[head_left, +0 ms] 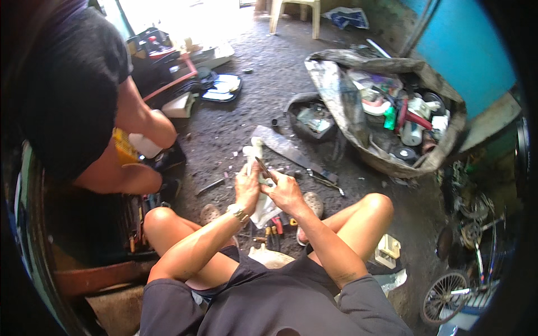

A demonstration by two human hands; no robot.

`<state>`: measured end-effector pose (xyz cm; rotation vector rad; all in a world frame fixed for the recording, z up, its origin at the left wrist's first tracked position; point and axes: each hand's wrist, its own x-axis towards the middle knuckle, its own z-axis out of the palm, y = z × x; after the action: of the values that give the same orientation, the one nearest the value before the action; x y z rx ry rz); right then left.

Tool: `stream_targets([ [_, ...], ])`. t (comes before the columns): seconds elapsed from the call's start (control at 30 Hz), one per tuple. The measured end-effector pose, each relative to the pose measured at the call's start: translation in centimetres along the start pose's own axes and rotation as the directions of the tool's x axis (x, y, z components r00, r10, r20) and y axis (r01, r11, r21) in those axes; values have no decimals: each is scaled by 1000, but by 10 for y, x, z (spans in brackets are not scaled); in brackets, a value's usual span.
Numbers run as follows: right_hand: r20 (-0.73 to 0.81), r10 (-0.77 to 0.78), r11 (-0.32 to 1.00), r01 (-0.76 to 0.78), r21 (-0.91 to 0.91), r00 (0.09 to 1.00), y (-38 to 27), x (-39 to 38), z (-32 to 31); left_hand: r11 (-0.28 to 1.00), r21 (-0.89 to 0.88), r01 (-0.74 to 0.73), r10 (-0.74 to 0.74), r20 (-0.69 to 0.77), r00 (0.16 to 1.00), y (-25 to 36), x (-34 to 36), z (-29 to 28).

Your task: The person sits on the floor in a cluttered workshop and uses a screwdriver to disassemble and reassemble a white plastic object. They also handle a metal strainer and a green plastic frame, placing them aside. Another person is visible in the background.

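Between my knees, my left hand (246, 190) is closed around a white plastic piece (253, 152) with rounded knobs at its upper end. My right hand (284, 194) grips a slim dark tool (262, 166) whose tip lies against the white piece; whether it is a blade or pliers I cannot tell. Under my hands is a pale white sheet-like piece (264, 211). Close to it on the ground are pliers (274, 228) with red and yellow handles. Beyond my hands lies a broad flat metal blade (291, 152). A thin dark rod (210, 186) rests to the left.
A large worn sack (448, 143) of plastic scrap stands at the far right, beside a black tub (297, 119). Another person (78, 95) is close on my left, near tools. A bicycle wheel (445, 297) is at lower right; a plastic chair (295, 3) stands far back.
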<state>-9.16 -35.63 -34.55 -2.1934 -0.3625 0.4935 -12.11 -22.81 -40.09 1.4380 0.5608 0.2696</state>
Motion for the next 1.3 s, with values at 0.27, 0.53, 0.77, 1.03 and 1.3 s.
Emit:
stream_targets([
  [0.27, -274, 95, 926, 16, 377, 957, 34, 47, 13, 949, -34, 314, -316, -89, 945, 14, 13, -38],
  [0.53, -100, 596, 800, -580, 151, 797, 301, 80, 77, 965, 8, 264, -258, -171, 951, 6, 23, -72],
  [0.77, 124, 4, 973, -33, 229, 992, -18, 217, 25, 957, -118, 264, -284, -210, 936, 11, 21, -93],
  [1.03, -63, -416, 900, 420, 115, 907, -144, 103, -10, 821, -550, 155, -244, -92, 965, 63, 45, -105],
  [1.3, -211, -298, 952, 307, 8, 931, -65, 12, 9, 812, -578, 78, -166, -101, 981, 84, 41, -97],
])
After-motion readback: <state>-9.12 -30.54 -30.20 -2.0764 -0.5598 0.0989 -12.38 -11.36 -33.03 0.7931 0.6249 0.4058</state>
